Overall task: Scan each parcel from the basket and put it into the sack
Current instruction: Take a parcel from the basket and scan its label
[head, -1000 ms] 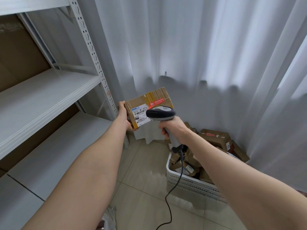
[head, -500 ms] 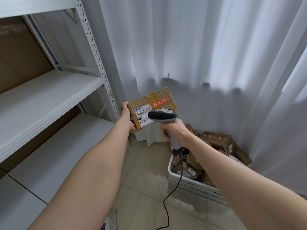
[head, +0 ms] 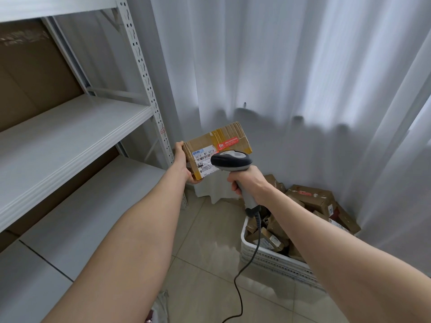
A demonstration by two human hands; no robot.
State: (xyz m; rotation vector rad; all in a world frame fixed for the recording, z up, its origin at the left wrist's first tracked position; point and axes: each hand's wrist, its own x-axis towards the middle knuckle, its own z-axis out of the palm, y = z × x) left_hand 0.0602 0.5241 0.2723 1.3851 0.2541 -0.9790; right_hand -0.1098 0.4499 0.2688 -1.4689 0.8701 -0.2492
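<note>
One brown taped cardboard parcel (head: 221, 141), stiff, probably light: left hand (head: 182, 159) grasps its end; right hand (head: 249, 180) grips grey scanner (head: 231, 160).

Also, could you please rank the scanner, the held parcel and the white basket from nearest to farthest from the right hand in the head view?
1. The scanner, gripped in the right hand itself.
2. The held parcel, just ahead and to the left, in the left hand.
3. The white basket, down on the floor at lower right.
</note>
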